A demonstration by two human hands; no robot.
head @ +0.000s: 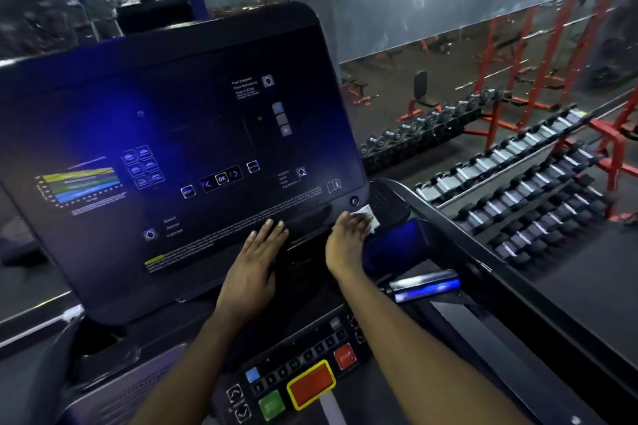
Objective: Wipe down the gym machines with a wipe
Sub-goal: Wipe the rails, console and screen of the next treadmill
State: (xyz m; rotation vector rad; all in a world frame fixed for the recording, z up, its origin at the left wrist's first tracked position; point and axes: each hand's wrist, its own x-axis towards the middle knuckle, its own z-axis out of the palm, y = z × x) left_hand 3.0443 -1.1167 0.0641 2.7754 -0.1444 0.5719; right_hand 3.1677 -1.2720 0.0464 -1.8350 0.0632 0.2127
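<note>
A treadmill's big dark console panel point(165, 148) fills the left and middle of the head view. My left hand point(257, 259) lies flat with straight fingers on the panel's lower edge. My right hand point(345, 238) presses a small white wipe point(367, 216) against the panel's lower right corner, beside the dark speaker grille point(383, 202). The fingers lie over the wipe; only its far end shows.
Below my arms is the button pad with a red stop block point(310, 385), a green key point(271, 405) and a chrome grip bar point(426, 285). To the right stand dumbbell racks point(518, 193) and red frames point(552, 55). A mirror wall runs behind.
</note>
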